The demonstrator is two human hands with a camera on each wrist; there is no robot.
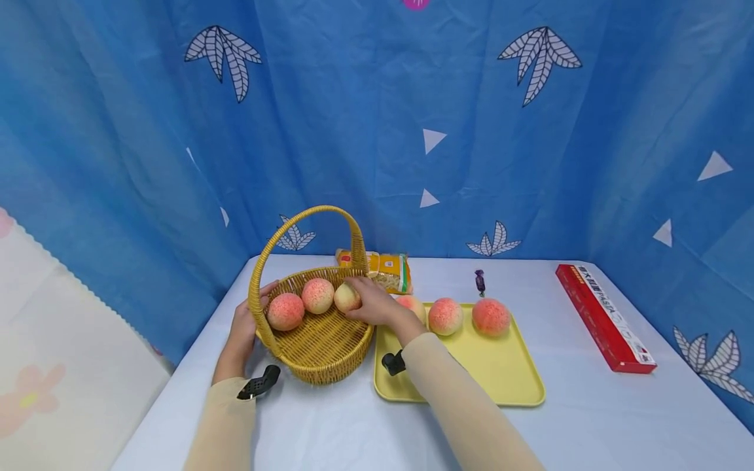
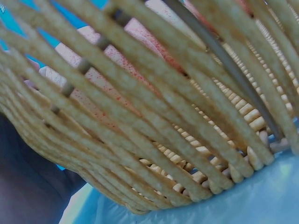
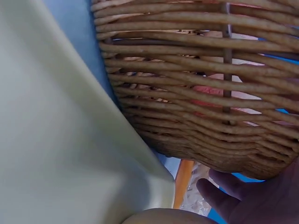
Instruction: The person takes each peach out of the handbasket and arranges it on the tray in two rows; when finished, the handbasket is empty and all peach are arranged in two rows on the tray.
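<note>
A yellow wicker basket (image 1: pixel 326 376) with a tall arched handle stands on the left part of the table. Two peaches (image 1: pixel 285 311) lie inside it along the far left. My right hand (image 1: pixel 377 302) reaches over the basket's right rim and grips a paler peach (image 1: pixel 346 297) beside them. On the opposite side, my left hand (image 1: pixel 240 327) holds the basket by its left rim. The wicker wall (image 2: pixel 154 116) fills most of the left wrist view, with peach skin showing through the gaps. In the right wrist view, the basket wall (image 3: pixel 187 93) likewise hides the gripped peach.
Right of the basket lies a yellow tray (image 1: pixel 501 379) with three peaches (image 1: pixel 445 316) along its far side. Behind the basket is a bag of pasta (image 1: pixel 391 271). A purple wrapped candy (image 1: pixel 480 282) lies beyond the tray, and a red pasta box (image 1: pixel 603 317) is at right.
</note>
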